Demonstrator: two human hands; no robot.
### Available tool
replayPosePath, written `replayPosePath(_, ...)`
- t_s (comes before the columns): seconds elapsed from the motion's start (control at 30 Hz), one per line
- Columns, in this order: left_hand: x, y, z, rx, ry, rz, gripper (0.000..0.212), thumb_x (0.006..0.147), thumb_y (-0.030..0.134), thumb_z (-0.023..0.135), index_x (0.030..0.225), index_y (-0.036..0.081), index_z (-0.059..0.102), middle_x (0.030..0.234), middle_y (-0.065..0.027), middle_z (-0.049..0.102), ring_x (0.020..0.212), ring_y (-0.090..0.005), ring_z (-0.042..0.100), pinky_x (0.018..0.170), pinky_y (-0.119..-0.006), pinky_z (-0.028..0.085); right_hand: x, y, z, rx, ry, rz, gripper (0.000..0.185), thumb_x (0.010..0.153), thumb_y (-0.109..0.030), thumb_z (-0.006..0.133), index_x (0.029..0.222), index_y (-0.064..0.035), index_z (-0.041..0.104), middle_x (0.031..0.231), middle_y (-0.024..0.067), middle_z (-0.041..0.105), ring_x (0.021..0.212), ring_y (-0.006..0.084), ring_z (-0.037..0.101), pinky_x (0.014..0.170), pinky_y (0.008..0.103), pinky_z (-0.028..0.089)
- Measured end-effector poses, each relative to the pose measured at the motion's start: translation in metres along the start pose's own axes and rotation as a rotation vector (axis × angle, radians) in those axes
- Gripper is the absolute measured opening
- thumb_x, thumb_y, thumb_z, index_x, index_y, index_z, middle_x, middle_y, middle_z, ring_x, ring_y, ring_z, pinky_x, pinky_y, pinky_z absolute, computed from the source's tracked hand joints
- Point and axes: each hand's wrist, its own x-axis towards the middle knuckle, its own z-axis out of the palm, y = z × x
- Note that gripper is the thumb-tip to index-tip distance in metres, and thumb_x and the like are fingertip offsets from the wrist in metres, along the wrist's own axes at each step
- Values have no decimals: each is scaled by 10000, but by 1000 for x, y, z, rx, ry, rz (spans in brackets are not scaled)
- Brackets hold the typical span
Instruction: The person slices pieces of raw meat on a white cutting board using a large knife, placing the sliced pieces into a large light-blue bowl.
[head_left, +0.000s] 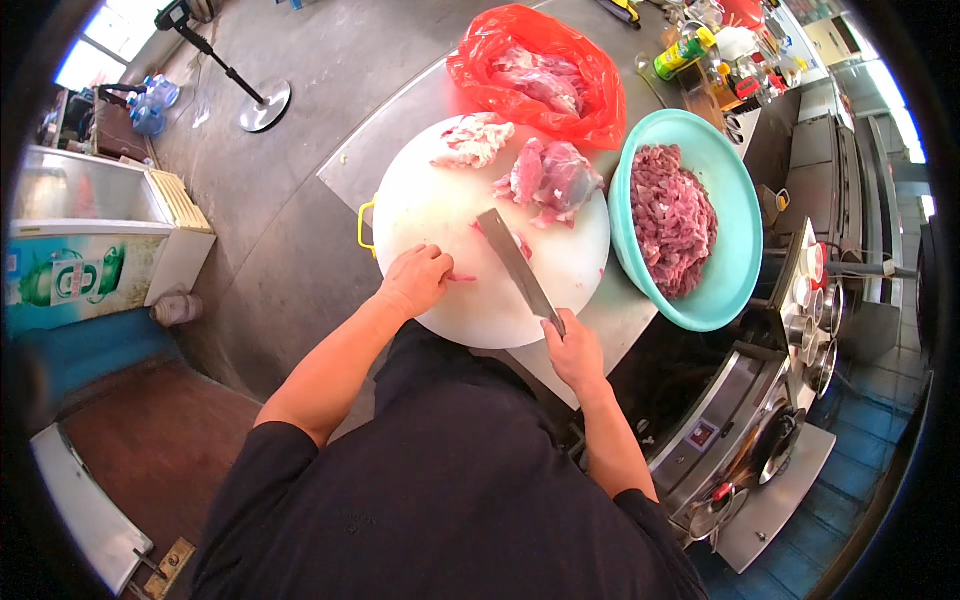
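My right hand (576, 352) grips the handle of a cleaver (516, 262), whose blade slants up and left over a round white cutting board (450, 217). Part of a small red meat piece (523, 246) shows beside the blade. At the board's left, my left hand (420, 279) has its fingers curled on a thin strip of raw meat (462, 278). Pale fatty trimmings (476, 141) and a larger chunk of raw meat (559, 180) lie at the board's far side. Sliced raw meat (671, 221) fills much of a turquoise plastic basin (739, 277) to the right.
Behind the board, an open red plastic bag (465, 64) holds more raw meat (544, 79). A metal table (360, 161) supports the board, which has a yellow handle (365, 225). Bottles (684, 54) stand at the far right; metal bowls (823, 367) stand beyond the basin.
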Motion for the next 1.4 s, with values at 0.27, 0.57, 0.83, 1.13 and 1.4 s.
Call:
replayPosePath(0.27,0,68,-42,-569,-146,-179,163,829,-3,694,982,15,642,882,-91,687,869,-225,713,789,-345,565,-7,-3,24,188,309,-68,297,1012,-285,684,1165,-30,679,841,236,728,786,470,700,713,510,540)
replayPosePath(0.57,-5,58,21,-201,-22,132,207,831,-77,612,924,67,727,1023,-95,691,1011,-338,663,899,-433,556,-37,15,7,338,339,12,302,1028,-258,675,1142,22,674,880,272,731,864,442,742,756,457,555)
replayPosePath(0.83,-21,60,37,-113,176,94,235,804,-63,667,1011,40,709,1110,-123,691,1085,-359,638,924,-443,548,-73,14,-2,-23,-7,101,356,1044,-367,640,1077,-16,686,896,229,740,842,456,711,742,522,543)
replayPosePath(1.13,-24,51,50,-3,203,132,266,782,-23,690,1014,103,721,1105,-74,689,1087,-308,630,944,-440,534,-70,0,29,-147,-13,-96,253,1051,-314,600,1073,-63,593,889,204,736,830,451,700,744,556,545)
replayPosePath(1.4,-20,51,49,-127,200,44,230,800,-64,668,961,92,722,1070,-110,695,954,-333,665,861,-428,561,-108,51,4,-189,-184,89,327,1050,-357,587,1072,-32,610,908,250,730,870,481,694,777,572,539)
